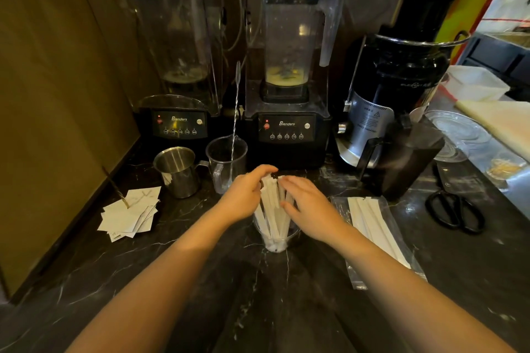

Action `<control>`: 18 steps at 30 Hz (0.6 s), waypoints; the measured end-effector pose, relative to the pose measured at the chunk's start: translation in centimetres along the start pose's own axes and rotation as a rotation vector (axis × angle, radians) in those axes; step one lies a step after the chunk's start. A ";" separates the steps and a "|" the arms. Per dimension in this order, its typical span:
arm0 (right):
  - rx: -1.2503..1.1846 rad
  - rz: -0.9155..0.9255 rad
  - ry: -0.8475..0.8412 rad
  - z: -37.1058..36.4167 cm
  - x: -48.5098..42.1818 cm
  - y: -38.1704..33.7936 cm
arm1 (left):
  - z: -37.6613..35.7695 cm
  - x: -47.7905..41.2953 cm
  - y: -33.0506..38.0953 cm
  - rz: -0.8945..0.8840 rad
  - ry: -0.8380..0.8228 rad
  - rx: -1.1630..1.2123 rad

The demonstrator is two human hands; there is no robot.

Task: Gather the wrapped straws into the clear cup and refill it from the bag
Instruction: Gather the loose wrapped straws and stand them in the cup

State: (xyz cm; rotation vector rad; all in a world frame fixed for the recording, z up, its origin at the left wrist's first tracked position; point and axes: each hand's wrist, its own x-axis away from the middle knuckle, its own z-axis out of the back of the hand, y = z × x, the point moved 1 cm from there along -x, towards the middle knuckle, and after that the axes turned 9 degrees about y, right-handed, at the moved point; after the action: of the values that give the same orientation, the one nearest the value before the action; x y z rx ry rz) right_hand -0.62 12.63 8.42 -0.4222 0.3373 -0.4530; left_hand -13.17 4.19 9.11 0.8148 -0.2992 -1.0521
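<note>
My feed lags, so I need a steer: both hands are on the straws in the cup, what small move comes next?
Probably release the right hand and reach for the bag beside it: the straws already stand in the clear cup, and the bag holds more.

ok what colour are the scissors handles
Black, on the scissors lying at the right of the counter; the head view, the only one, shows them.

Two blenders (175, 66) (286, 71), two hands (246, 195) (309, 209).

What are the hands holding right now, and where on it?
Both hands, left hand and right hand, hold the wrapped straws near their upper ends, above the clear cup.
</note>
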 end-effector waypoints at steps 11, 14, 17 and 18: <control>0.208 -0.056 -0.121 0.4 1.2 0.4 | 0.1 0.7 0.7 -0.031 -0.048 -0.610; 0.215 -0.102 -0.077 1.5 1.8 0.9 | -0.4 0.6 2.0 -0.081 0.019 -0.632; 0.238 -0.143 -0.027 3.0 2.8 1.6 | -1.3 0.5 3.6 -0.146 0.078 -0.624; 0.248 -0.161 -0.015 3.5 3.2 2.0 | -1.8 0.5 4.2 -0.164 0.086 -0.612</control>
State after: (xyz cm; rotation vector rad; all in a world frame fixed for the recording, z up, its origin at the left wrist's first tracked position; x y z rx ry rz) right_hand 4.20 13.82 9.80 -0.2113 0.2298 -0.6401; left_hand -9.16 5.57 10.86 0.3321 0.1667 -1.1717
